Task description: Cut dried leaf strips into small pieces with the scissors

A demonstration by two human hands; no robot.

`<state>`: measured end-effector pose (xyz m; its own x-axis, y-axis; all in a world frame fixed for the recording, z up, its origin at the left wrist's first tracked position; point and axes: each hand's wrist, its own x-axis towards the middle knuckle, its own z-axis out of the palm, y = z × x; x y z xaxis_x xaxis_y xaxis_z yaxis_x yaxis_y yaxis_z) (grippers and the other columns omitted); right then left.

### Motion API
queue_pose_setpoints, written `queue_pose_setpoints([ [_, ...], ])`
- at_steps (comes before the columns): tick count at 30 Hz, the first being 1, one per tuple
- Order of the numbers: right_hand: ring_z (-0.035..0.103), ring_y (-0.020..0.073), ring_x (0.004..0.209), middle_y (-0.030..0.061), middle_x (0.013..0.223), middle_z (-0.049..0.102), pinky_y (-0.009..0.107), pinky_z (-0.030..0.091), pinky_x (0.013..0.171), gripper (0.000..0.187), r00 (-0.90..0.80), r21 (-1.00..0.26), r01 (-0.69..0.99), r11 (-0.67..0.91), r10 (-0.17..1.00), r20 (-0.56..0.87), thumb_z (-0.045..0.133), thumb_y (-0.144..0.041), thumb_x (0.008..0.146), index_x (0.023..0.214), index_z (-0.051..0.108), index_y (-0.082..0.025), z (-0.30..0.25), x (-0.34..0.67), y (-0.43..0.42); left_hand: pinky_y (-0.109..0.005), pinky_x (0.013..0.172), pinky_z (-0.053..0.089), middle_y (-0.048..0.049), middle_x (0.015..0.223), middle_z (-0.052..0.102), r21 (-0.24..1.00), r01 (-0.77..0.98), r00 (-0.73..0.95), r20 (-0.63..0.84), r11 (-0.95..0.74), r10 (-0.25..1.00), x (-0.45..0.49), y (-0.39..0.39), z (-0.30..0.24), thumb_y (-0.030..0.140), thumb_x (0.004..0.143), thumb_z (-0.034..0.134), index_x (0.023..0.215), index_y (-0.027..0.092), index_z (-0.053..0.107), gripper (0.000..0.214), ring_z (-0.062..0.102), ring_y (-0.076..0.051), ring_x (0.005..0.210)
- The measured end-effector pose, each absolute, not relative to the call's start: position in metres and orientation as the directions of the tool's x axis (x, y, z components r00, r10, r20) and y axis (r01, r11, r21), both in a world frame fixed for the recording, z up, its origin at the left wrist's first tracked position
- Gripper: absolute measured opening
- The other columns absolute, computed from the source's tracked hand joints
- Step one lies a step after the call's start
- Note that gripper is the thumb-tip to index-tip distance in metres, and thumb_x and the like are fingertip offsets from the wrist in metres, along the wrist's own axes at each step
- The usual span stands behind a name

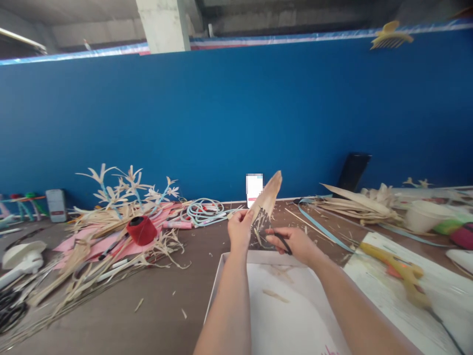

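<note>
The left hand [241, 228] pinches a wide, pale tan sheet of dried husk [272, 193], which stands slanted above the far edge of the box, and the right hand [291, 240] is closed around a tool with black handle [284, 242], probably scissors, near the husk. The step in hand seems to be cutting the husk; such a move calls for keeping it stretched and the fingers away from the blades. Below the hands, a shallow white rectangular box [273, 323] holds a thin tan scrap [275, 296] and some fainter pieces. Farther right on the brown counter [173, 305], there is a round white container [424, 215]; I cannot tell its contents.
</note>
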<state>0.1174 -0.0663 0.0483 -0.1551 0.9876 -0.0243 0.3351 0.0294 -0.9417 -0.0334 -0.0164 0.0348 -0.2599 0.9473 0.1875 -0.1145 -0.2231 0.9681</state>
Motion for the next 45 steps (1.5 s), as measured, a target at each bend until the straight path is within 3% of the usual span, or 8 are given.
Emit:
queue_pose_setpoints([
  [19,0.041,0.01,0.044,-0.0041,0.044,0.05,0.024,0.036,0.05,0.044,-0.188,-0.919,0.386,0.079,0.982,0.005,0.065,-0.046,0.065,0.096,0.068,-0.014,0.055,0.124,-0.069,-0.021,0.051,0.035,0.0004,0.058,0.058,0.984,-0.142,-0.141,0.091,-0.111,0.986,-0.045,-0.017,0.039,0.042,0.06,0.065,0.075,0.014,0.067,0.032,0.047,-0.009,0.052],
  [30,0.039,0.0103,0.043,-0.0033,0.041,0.048,0.024,0.03,0.045,0.042,-0.242,-0.875,0.469,0.117,0.97,0.0,0.063,-0.048,0.066,0.092,0.07,-0.016,0.063,0.134,-0.071,-0.02,0.049,0.034,-0.0007,0.058,0.057,0.992,-0.123,-0.099,0.014,-0.027,0.995,-0.053,-0.02,0.041,0.051,0.057,0.066,0.073,0.013,0.067,0.041,0.045,-0.009,0.051],
  [45,0.037,0.0099,0.044,-0.0036,0.042,0.046,0.024,0.029,0.046,0.042,-0.239,-0.842,0.53,0.1,0.97,-0.035,0.062,-0.049,0.067,0.092,0.07,-0.016,0.067,0.135,-0.073,-0.02,0.047,0.031,-0.0002,0.058,0.054,0.995,-0.073,-0.087,0.064,-0.071,0.994,-0.055,-0.018,0.037,0.052,0.059,0.063,0.074,0.013,0.067,0.042,0.042,-0.008,0.049],
])
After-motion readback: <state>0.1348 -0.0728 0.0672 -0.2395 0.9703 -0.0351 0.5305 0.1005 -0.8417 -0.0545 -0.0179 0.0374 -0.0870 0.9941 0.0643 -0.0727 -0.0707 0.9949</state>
